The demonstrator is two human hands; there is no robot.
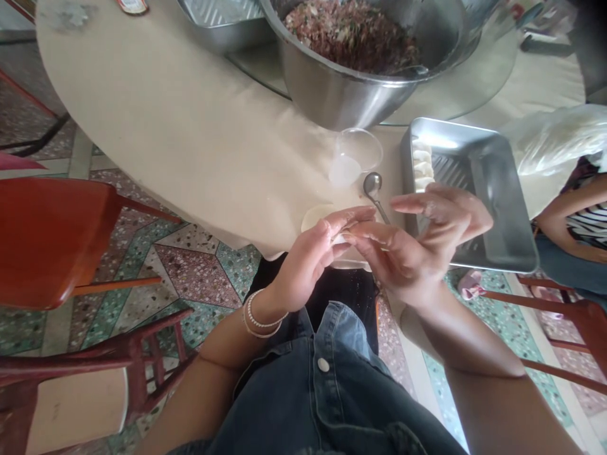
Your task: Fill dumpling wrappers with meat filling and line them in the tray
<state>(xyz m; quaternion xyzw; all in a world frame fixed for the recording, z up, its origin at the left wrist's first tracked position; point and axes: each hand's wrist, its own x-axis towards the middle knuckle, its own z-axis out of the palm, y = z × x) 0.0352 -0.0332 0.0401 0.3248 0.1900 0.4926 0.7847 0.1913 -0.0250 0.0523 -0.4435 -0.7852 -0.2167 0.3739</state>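
Note:
My left hand [310, 259] and my right hand [417, 243] meet just above the table's near edge. Between their pinched fingertips sits a small pale dumpling [339, 238], mostly hidden by the fingers. Right behind the hands lies a stack of round dough wrappers [313, 216]. A metal spoon [373, 188] rests beside them, with a small clear plastic cup [353, 155] just beyond it. A large steel bowl of minced filling [353, 31] stands further back. To the right, a metal tray [493, 208] holds folded dumplings [421, 165] along its left side.
The round table carries a beige cloth [165, 120] and a glass turntable [474, 82]. A second tray [222, 19] sits at the back. Red wooden chairs [52, 240] stand left and right. Another person's arm [569, 212] shows at the right edge, near a plastic bag [554, 139].

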